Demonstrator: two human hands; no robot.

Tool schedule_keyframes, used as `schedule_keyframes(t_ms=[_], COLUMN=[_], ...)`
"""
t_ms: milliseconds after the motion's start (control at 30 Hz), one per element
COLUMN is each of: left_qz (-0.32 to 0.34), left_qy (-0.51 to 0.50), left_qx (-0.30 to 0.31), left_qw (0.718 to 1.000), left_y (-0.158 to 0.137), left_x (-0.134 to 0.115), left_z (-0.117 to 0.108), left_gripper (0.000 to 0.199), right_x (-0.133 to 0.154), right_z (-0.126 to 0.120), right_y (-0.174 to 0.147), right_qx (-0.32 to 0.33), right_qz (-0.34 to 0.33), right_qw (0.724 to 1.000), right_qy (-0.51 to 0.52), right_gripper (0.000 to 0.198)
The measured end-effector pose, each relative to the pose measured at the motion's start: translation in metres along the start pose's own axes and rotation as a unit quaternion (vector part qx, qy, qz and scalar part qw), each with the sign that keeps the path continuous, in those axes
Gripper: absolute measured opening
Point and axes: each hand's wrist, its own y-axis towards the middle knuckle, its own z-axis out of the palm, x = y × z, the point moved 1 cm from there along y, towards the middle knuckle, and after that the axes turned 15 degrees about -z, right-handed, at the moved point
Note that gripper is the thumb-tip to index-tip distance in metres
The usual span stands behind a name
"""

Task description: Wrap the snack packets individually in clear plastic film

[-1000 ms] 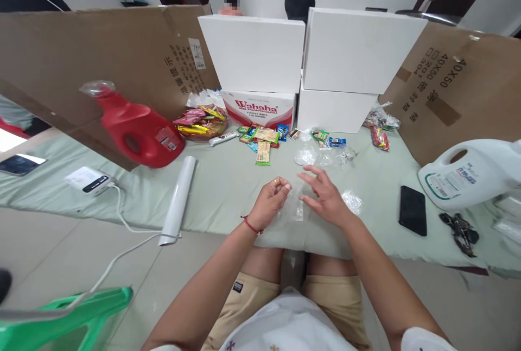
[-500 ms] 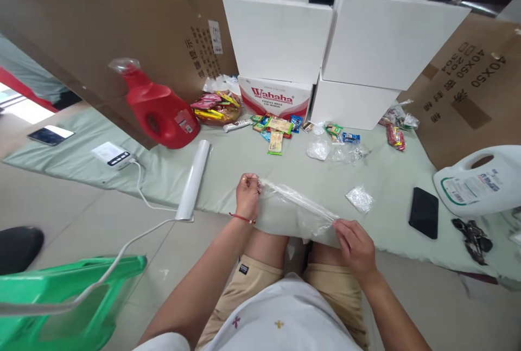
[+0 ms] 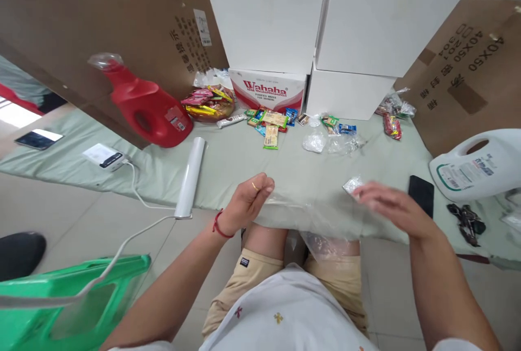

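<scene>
My left hand [image 3: 250,202], with a gold ring and a red wrist cord, is closed on a clear plastic bag [image 3: 325,245]. The bag hangs loose from it, trailing right over the table's front edge and above my lap. My right hand [image 3: 388,204] is apart from the bag, blurred, with its fingers stretched out to the left. Its fingertips overlap the edge of a small folded clear plastic packet [image 3: 350,184] on the table; whether they touch it I cannot tell.
A white roll [image 3: 191,177] lies left of my left hand. Snack packets [image 3: 272,128] and crumpled plastic [image 3: 315,142] lie before the white boxes [image 3: 352,96]. A red jug [image 3: 148,109] stands left; a black phone [image 3: 421,193] and white jug [image 3: 480,164] are right. A green stool [image 3: 134,267] is below.
My right hand has let go of the bag and moved right to the folded packet, its fingers opening. The bag, stretched between both hands before, now droops from my left hand.
</scene>
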Motion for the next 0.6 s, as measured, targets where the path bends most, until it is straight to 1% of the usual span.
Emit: schedule_keyframes(t_ms=[33,67,100,133,167,200,233,267,300,367,433,467,533,600], left_qz=[0.034,0.060,0.079,0.090,0.095,0.094,0.089,0.082,0.073,0.053,0.037,0.033,0.031,0.027], left_qy=[0.023,0.041,0.054,0.065,0.074,0.083,0.090,0.096,0.098,0.099,0.104,0.112,0.143,0.190], left_qx=[0.018,0.031,0.041,0.046,0.049,0.049,0.047,0.045,0.044,0.054,0.073,0.079,0.083,0.087], left_qw=[0.999,0.997,0.995,0.993,0.992,0.991,0.991,0.991,0.991,0.992,0.991,0.990,0.986,0.978], left_y=[-0.002,-0.003,-0.004,-0.004,-0.005,-0.005,-0.005,-0.006,-0.007,-0.011,-0.015,-0.017,-0.019,-0.017], left_x=[-0.008,-0.014,-0.018,-0.020,-0.021,-0.021,-0.019,-0.017,-0.015,-0.008,0.003,0.012,0.035,0.066], left_z=[0.001,0.003,0.005,0.007,0.008,0.009,0.009,0.008,0.007,0.004,0.000,-0.003,-0.012,-0.025], left_gripper=[0.023,0.021,0.019,0.018,0.018,0.018,0.018,0.018,0.019,0.021,0.023,0.025,0.025,0.024], right_x=[-0.003,-0.006,-0.011,-0.015,-0.018,-0.021,-0.024,-0.026,-0.029,-0.039,-0.053,-0.062,-0.081,-0.098], right_z=[0.003,0.012,0.025,0.042,0.060,0.078,0.094,0.108,0.117,0.125,0.122,0.119,0.111,0.105], right_y=[0.014,0.028,0.042,0.055,0.066,0.075,0.081,0.085,0.087,0.090,0.091,0.092,0.094,0.096], right_qx=[-0.069,-0.101,-0.097,-0.079,-0.046,-0.015,0.009,0.023,0.020,-0.030,-0.104,-0.139,-0.199,-0.244], right_qz=[0.012,0.032,0.058,0.083,0.102,0.119,0.134,0.144,0.152,0.166,0.193,0.215,0.260,0.280], right_qw=[0.997,0.994,0.994,0.992,0.989,0.983,0.977,0.970,0.964,0.950,0.930,0.921,0.916,0.917], right_qy=[-0.015,-0.014,0.013,0.054,0.100,0.138,0.168,0.193,0.216,0.262,0.295,0.293,0.234,0.146], right_gripper=[0.033,0.043,0.055,0.065,0.071,0.072,0.068,0.061,0.054,0.047,0.044,0.042,0.038,0.033])
